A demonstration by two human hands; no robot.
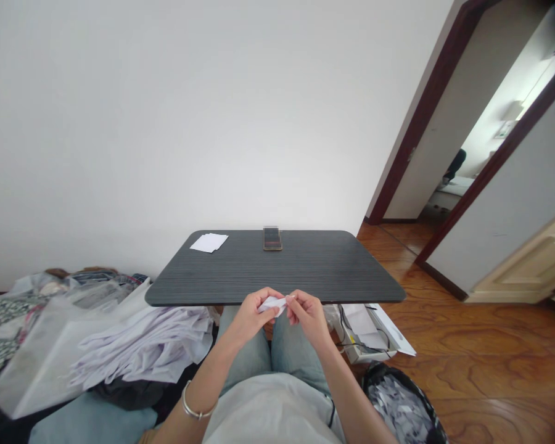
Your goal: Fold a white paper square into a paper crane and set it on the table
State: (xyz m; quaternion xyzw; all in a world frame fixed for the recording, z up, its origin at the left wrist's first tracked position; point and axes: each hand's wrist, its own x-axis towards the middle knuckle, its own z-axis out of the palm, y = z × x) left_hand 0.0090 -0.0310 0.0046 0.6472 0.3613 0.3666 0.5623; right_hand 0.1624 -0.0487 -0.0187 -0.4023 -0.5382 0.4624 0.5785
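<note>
A small folded piece of white paper [270, 304] is held between both hands, just in front of the table's near edge and above my lap. My left hand [255, 311] grips its left part, with the thumb on top. At its right tip, my right hand [306, 310] pinches the paper between thumb and fingers. On the dark table [277, 271] beyond, a stack of white paper sheets [209, 242] lies at the far left. A phone [272, 238] rests near the middle of the back edge.
Piled white cloth [152, 345] and a translucent plastic bag [50, 345] lie left of the table. On the floor at right stand a white box [367, 354] with papers and cables, and a black bag [379, 372] of paper scraps. A doorway [425, 123] opens at right.
</note>
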